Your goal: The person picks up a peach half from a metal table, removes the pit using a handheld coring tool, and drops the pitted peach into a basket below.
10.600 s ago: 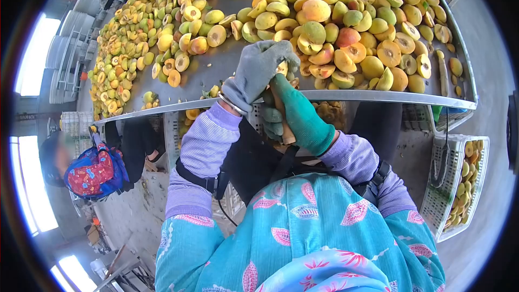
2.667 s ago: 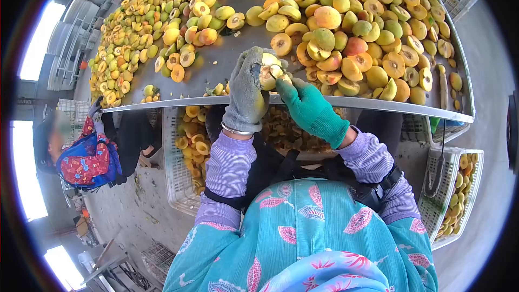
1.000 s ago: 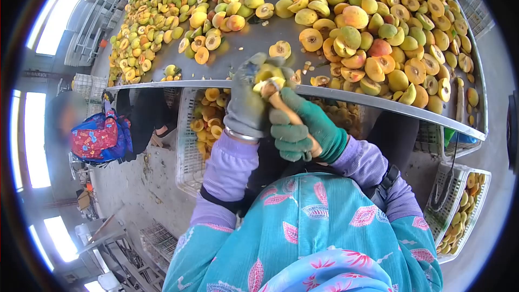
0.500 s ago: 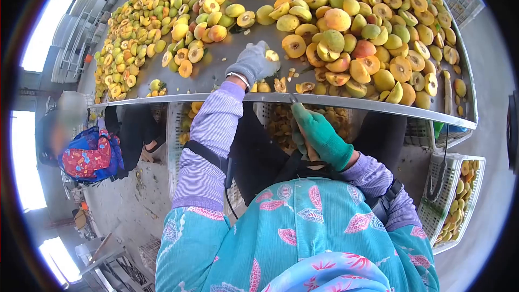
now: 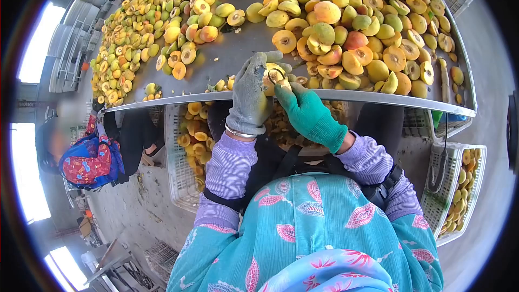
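My left hand (image 5: 250,94), in a grey glove, grips a halved yellow peach (image 5: 266,83) just above the table's near edge, cut face turned to the right. In the green glove, my right hand (image 5: 314,118) is closed around a pitting tool whose curved metal loop (image 5: 278,70) lies against the peach's cut face. The tool's handle is hidden by the glove. A large heap of peach halves (image 5: 394,59) lies on the metal table just beyond my right hand.
The table's raised metal rim (image 5: 378,99) runs between me and the fruit. Below it, a white crate (image 5: 181,181) of halves stands at left and another crate (image 5: 432,213) at right. A person in a red-patterned top (image 5: 86,162) sits at left.
My left hand has come back toward me from the tabletop with a peach half. My right hand has risen, bringing the tool's loop to the fruit.
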Demonstrator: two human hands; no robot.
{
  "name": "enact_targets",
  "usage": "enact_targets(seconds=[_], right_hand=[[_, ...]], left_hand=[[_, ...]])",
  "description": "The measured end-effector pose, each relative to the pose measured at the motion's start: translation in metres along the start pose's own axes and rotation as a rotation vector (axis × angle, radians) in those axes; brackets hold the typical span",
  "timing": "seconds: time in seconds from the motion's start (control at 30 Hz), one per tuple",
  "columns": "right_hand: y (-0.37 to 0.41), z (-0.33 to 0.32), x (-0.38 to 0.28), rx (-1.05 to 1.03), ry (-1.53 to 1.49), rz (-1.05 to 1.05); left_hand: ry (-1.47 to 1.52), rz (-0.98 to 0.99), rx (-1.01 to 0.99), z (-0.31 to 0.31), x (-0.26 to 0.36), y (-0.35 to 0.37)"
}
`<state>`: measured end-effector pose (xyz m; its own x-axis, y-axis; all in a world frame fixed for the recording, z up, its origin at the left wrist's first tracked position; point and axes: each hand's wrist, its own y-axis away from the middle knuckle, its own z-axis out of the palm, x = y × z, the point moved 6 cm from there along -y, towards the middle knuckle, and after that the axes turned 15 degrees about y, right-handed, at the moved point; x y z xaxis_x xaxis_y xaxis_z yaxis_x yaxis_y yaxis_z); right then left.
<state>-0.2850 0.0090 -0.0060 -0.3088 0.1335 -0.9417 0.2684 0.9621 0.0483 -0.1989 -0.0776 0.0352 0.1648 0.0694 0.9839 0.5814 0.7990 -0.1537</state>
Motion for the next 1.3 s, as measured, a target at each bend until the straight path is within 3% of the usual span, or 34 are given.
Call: enact_targets(seconds=[0.07,0.13,0.27,0.37,0.47,0.57,0.6,0.7,0.73,0.8,0.83,0.93,1.07,1.17,1.2,1.3], right_hand=[[0.002,-0.002,0.0,0.019,0.079,0.0],[0.003,-0.002,0.002,0.034,0.116,-0.006],[0.008,0.001,-0.004,0.106,0.024,-0.053],[0.013,0.007,-0.005,0.153,-0.06,-0.062],[0.015,0.012,0.005,0.121,-0.113,-0.052],[0.015,0.028,0.018,0.162,-0.259,0.021],[0.014,0.029,0.013,0.195,-0.325,0.056],[0.016,0.035,0.008,-0.044,-0.674,0.368],[0.014,0.032,0.004,-0.05,-0.698,0.339],[0.01,0.029,-0.003,-0.061,-0.744,0.284],[0.01,0.031,-0.003,-0.184,-0.86,0.339],[0.026,0.028,-0.004,-0.508,-1.131,0.44],[0.04,0.035,-0.018,-0.713,-1.484,0.358],[0.034,0.041,-0.027,-0.89,-1.748,0.232],[0.034,0.04,-0.03,-0.938,-1.766,0.22],[0.045,0.038,-0.03,-0.982,-1.682,0.289]], left_hand=[[0.475,-0.213,0.087,0.007,-0.009,-0.001],[0.301,-0.109,0.107,0.008,-0.004,-0.001],[0.465,-0.146,0.328,0.009,-0.012,0.002],[0.361,-0.085,0.342,0.011,-0.008,0.004],[0.261,-0.169,0.212,0.01,-0.014,0.0],[-0.114,-0.143,-0.159,0.02,0.005,-0.019],[-0.101,-0.244,-0.146,0.022,0.003,-0.023],[-0.153,-0.095,-0.293,0.03,0.01,-0.033],[-0.119,-0.042,-0.336,0.033,0.012,-0.036],[0.163,-0.251,-0.091,0.032,0.002,-0.03],[0.305,-0.351,0.03,0.032,-0.004,-0.027],[0.042,-0.175,-0.376,0.033,0.0,-0.029],[0.219,-0.414,-0.589,0.031,-0.021,-0.024],[0.851,-0.399,-0.16,0.036,-0.029,-0.003],[0.824,-0.484,0.086,0.019,-0.037,0.004],[0.466,-0.377,0.34,-0.049,-0.013,0.052]])
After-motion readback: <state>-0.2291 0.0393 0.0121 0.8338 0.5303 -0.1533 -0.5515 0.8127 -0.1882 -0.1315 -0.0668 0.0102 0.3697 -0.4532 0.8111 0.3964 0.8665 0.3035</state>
